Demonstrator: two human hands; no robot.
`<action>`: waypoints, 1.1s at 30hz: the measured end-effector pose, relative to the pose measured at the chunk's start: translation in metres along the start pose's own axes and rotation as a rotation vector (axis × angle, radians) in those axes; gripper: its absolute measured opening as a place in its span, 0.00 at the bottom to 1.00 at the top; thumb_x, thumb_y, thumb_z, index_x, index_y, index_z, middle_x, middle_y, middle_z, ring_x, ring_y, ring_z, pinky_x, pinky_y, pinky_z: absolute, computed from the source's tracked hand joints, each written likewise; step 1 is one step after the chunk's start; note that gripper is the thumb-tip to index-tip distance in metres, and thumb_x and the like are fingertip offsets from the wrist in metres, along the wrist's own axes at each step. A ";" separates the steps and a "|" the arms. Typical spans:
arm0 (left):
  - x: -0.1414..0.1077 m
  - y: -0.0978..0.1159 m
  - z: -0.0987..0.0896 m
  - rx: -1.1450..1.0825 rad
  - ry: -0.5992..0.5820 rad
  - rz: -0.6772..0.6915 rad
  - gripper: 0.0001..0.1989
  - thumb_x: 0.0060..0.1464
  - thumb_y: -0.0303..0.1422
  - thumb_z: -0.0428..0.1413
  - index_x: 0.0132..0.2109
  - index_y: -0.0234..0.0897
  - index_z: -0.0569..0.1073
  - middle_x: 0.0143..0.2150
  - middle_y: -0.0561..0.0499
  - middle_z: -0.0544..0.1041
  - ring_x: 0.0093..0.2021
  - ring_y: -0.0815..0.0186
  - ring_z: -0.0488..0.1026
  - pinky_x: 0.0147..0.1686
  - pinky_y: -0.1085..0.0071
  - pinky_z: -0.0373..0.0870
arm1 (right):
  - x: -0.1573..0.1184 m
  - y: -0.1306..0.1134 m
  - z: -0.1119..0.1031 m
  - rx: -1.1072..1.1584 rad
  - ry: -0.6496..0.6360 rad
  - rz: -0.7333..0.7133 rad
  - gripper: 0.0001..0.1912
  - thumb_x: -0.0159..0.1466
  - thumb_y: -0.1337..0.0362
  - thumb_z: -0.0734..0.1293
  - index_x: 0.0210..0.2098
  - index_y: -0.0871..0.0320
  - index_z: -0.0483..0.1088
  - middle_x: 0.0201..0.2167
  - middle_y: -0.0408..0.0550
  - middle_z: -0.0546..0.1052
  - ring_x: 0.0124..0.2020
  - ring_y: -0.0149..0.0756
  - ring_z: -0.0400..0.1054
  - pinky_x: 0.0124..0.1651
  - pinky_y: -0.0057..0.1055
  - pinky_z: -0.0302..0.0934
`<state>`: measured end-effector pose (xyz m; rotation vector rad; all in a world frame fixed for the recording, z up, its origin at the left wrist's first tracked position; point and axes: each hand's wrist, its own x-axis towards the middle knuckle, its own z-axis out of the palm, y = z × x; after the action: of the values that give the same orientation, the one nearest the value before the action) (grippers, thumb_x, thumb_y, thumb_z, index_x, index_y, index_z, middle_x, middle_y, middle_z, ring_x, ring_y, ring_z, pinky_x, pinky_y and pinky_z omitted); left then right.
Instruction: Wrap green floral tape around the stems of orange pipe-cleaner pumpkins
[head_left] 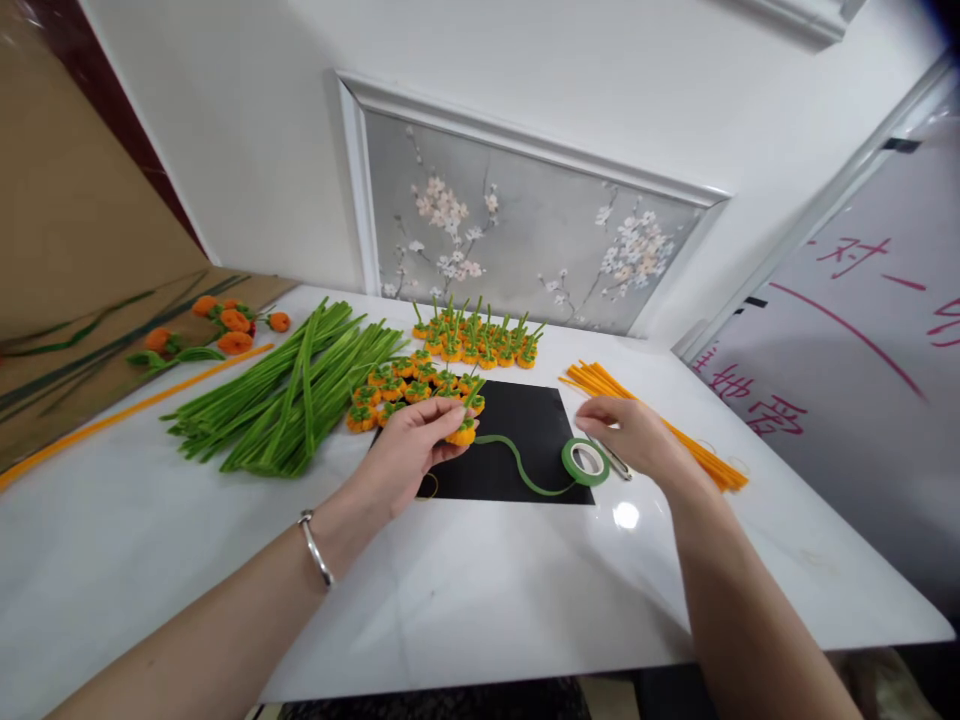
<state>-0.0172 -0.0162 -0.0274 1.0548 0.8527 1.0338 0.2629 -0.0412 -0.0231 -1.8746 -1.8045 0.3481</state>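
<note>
My left hand (420, 440) pinches a small orange pipe-cleaner pumpkin (460, 434) with a green stem pointing up. From beside it a strip of green floral tape (517, 458) curves across a black mat (536, 420) to its roll (586, 462). My right hand (626, 425) is closed, thumb and fingertips together, just above the roll. A slim metal tool (619, 464) reaches out from under these fingers; its kind and whether it is gripped cannot be made out. Several similar pumpkins (416, 385) stand in rows beyond my left hand.
Green pipe cleaners (292, 390) lie heaped at left, with orange pipe cleaners (660, 420) bundled at right. Orange flowers (234, 325) rest at the far left near one long orange pipe cleaner (135, 410). A wall panel (525, 220) backs the white table (465, 600); a whiteboard (847, 330) stands right.
</note>
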 end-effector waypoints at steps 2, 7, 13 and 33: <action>0.000 0.000 0.001 0.018 0.003 -0.001 0.10 0.49 0.37 0.62 0.35 0.34 0.77 0.39 0.47 0.76 0.37 0.68 0.71 0.35 0.75 0.70 | 0.004 -0.026 0.011 0.102 -0.057 -0.149 0.09 0.60 0.58 0.64 0.33 0.54 0.75 0.31 0.42 0.79 0.33 0.35 0.72 0.38 0.28 0.63; 0.000 0.000 0.001 0.025 0.006 0.027 0.10 0.48 0.37 0.63 0.35 0.35 0.77 0.38 0.49 0.76 0.37 0.68 0.71 0.35 0.74 0.71 | 0.014 -0.066 0.047 0.091 -0.116 -0.261 0.10 0.59 0.65 0.67 0.41 0.54 0.75 0.38 0.45 0.77 0.38 0.35 0.71 0.44 0.29 0.62; -0.003 -0.002 0.001 0.014 0.018 0.012 0.11 0.47 0.37 0.63 0.35 0.35 0.77 0.36 0.50 0.75 0.37 0.68 0.71 0.36 0.71 0.73 | 0.014 -0.071 0.077 0.103 -0.099 -0.261 0.10 0.57 0.70 0.69 0.39 0.57 0.76 0.39 0.50 0.75 0.43 0.41 0.69 0.49 0.34 0.60; -0.016 -0.001 0.014 0.185 -0.104 0.144 0.09 0.49 0.33 0.60 0.37 0.36 0.70 0.35 0.53 0.73 0.35 0.69 0.73 0.39 0.69 0.73 | -0.020 -0.087 0.053 0.834 -0.026 -0.153 0.11 0.55 0.57 0.71 0.29 0.58 0.71 0.21 0.41 0.71 0.22 0.28 0.64 0.25 0.25 0.62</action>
<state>-0.0088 -0.0352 -0.0234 1.3312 0.8086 1.0241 0.1600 -0.0524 -0.0256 -1.1419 -1.4626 0.9036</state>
